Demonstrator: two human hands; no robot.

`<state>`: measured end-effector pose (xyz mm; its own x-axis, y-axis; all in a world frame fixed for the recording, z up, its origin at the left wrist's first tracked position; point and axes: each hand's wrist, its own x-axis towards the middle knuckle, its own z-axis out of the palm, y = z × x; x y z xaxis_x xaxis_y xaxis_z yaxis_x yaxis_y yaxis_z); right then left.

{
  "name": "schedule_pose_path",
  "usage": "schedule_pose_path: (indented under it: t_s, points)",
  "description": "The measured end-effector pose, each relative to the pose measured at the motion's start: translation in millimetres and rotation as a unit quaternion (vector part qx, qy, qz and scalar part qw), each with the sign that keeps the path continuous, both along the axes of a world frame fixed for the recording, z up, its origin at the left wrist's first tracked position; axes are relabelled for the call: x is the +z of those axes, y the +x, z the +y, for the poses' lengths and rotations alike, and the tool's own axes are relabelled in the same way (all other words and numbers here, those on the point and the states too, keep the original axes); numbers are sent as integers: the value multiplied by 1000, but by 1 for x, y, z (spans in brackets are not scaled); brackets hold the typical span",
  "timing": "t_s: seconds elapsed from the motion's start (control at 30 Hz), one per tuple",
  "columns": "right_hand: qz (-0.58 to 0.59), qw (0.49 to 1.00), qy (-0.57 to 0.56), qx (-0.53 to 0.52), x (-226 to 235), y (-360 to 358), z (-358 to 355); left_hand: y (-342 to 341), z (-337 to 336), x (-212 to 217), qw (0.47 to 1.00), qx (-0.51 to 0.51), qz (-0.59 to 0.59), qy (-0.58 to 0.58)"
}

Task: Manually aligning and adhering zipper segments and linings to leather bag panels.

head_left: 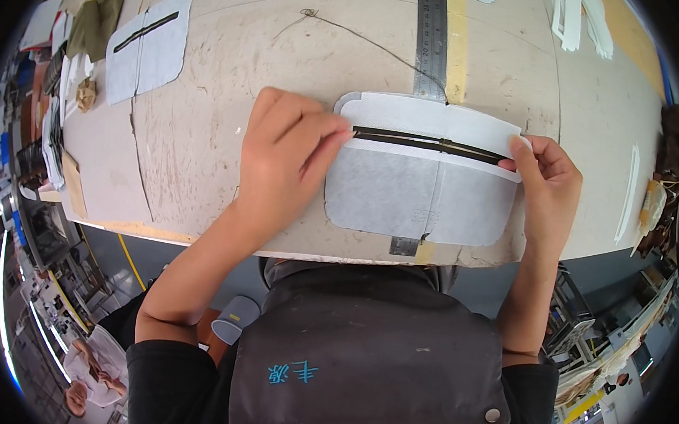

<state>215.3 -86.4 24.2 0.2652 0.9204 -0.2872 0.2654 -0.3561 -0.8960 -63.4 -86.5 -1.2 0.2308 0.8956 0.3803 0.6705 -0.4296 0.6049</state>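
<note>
A white interfacing panel (pixel 413 197) with rounded corners lies flat on the worn beige table (pixel 197 143) in front of me. A dark zipper strip (pixel 427 144) runs across its upper part. My left hand (pixel 289 155) pinches the left end of the zipper strip between thumb and fingers. At the panel's right edge, my right hand (pixel 548 181) pinches the right end of the strip. The panel lies over the lower part of a steel ruler (pixel 431 40).
A second white panel with a dark zipper (pixel 147 42) lies at the far left beside olive fabric (pixel 94 24) and stacked pieces. A loose thread (pixel 364 38) crosses the table. White strips (pixel 580 21) lie at the far right. Another person (pixel 89 368) sits lower left.
</note>
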Motion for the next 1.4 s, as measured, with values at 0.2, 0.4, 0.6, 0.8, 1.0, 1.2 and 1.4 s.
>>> schedule_pose_path:
  t_s: [0.2, 0.4, 0.6, 0.8, 1.0, 1.2, 1.4]
  points:
    - [8, 1000, -4, 8, 4, 5, 0, 1, -2, 0, 997, -36, 48, 38]
    - [-4, 999, -8, 33, 9, 20, 0, -4, 0, 5, 995, -53, 70, 39]
    - [-92, 993, -1, 69, 9, 22, 1, -2, 2, 9, 995, -56, 72, 24]
    - [-164, 982, 35, 86, 3, 16, 2, -1, 4, 14, 994, -63, 84, 23]
    - [-187, 977, 51, 91, 1, 16, 1, 0, 4, 16, 994, -66, 91, 19]
    - [-190, 976, 50, 94, 1, 17, 1, -2, 3, 14, 994, -65, 85, 13]
    - [-114, 990, 19, 81, 9, 18, 2, -2, 4, 15, 993, -70, 95, 25]
